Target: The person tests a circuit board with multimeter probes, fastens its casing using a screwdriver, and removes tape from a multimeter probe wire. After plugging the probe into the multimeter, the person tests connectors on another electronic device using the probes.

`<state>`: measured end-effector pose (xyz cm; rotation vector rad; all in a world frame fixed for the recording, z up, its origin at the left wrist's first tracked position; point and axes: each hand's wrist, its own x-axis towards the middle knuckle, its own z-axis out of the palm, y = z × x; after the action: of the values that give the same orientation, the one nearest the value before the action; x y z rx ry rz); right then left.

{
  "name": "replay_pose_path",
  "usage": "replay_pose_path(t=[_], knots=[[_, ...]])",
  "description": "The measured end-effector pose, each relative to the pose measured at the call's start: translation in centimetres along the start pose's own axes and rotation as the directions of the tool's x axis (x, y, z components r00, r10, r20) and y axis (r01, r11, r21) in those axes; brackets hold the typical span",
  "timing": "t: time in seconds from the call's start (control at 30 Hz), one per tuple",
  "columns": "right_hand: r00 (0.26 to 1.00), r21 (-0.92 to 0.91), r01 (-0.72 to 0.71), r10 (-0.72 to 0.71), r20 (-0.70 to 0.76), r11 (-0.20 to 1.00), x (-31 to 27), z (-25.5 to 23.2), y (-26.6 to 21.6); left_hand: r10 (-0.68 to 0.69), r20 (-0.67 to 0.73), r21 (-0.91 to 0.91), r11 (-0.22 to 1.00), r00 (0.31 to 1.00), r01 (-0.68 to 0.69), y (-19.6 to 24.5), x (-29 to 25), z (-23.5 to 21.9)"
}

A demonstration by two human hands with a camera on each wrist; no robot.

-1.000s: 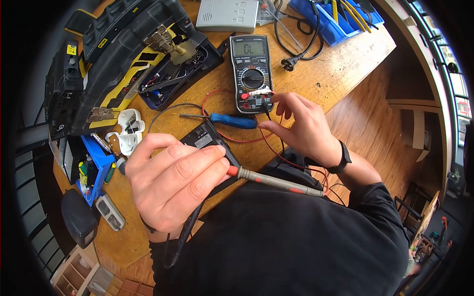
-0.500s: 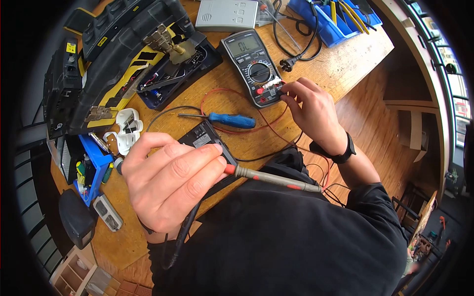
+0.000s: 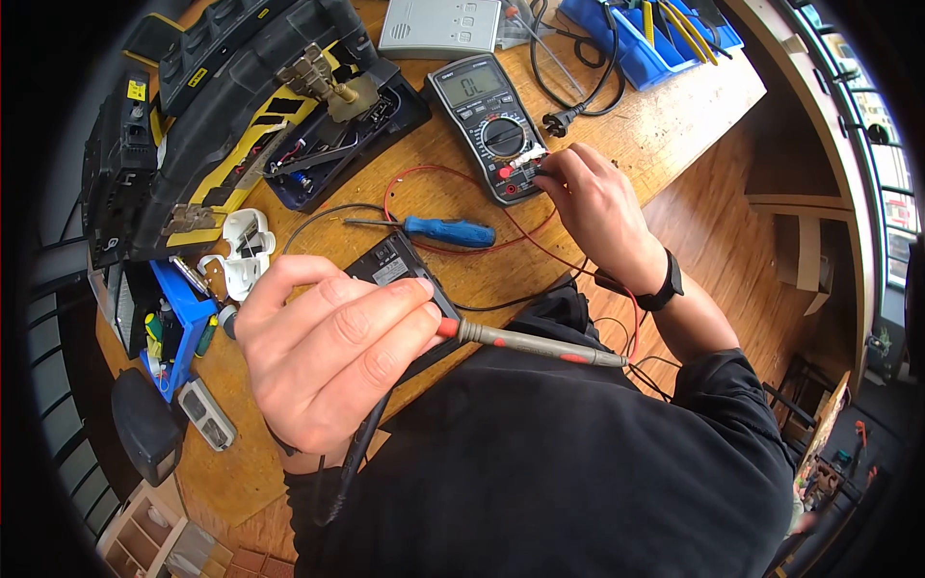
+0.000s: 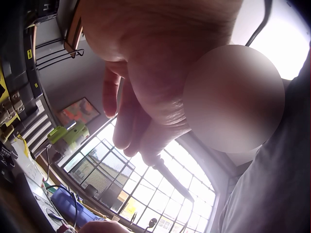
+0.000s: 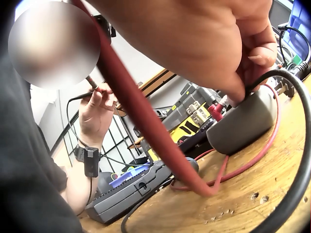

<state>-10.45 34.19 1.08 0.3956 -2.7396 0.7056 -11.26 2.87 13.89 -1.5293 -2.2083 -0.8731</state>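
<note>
My left hand (image 3: 337, 361) holds the red-and-grey test probe (image 3: 540, 348) by its red end, its body pointing right across the black shirt. In the left wrist view the probe (image 4: 174, 179) juts from the fingertips of the hand (image 4: 155, 82). My right hand (image 3: 607, 217) pinches at the lower right corner of the multimeter (image 3: 487, 130), whose display shows OL. In the right wrist view the right hand's (image 5: 194, 39) fingers are at the meter's (image 5: 243, 124) end, where the black lead (image 5: 299, 116) meets them; the plug is mostly hidden. A red plug (image 3: 505, 172) sits beside.
A blue screwdriver (image 3: 451, 231) lies below the meter, across the red lead. A black device (image 3: 385, 262) is partly under my left hand. Left stand an open tool case (image 3: 241, 125) and a blue bin (image 3: 188, 323). A power plug (image 3: 557, 123) and blue tray (image 3: 641, 58) are upper right.
My right hand's spread fingers have closed into a pinch at the meter's lower corner. The meter has turned, its top swinging left and its bottom right. My left hand has barely moved.
</note>
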Motion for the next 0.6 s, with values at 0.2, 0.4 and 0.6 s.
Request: replay_pose_path(t=[0.2, 0.4, 0.6], knots=[[0.997, -0.018, 0.056, -0.055, 0.049, 0.998, 0.3, 0.4, 0.2, 0.0, 0.001, 0.007, 1.0, 1.0, 0.0, 0.1, 0.0, -0.2], [0.999, 0.221, 0.027, -0.035, 0.033, 0.975, 0.5, -0.2, 0.1, -0.006, 0.01, 0.018, 1.0, 1.0, 0.006, 0.1, 0.1, -0.4], [1.0, 0.261, -0.008, 0.002, 0.022, 0.965, 0.0, -1.3, -0.8, -0.004, 0.023, 0.013, 1.0, 1.0, 0.004, 0.0, 0.0, -0.4]])
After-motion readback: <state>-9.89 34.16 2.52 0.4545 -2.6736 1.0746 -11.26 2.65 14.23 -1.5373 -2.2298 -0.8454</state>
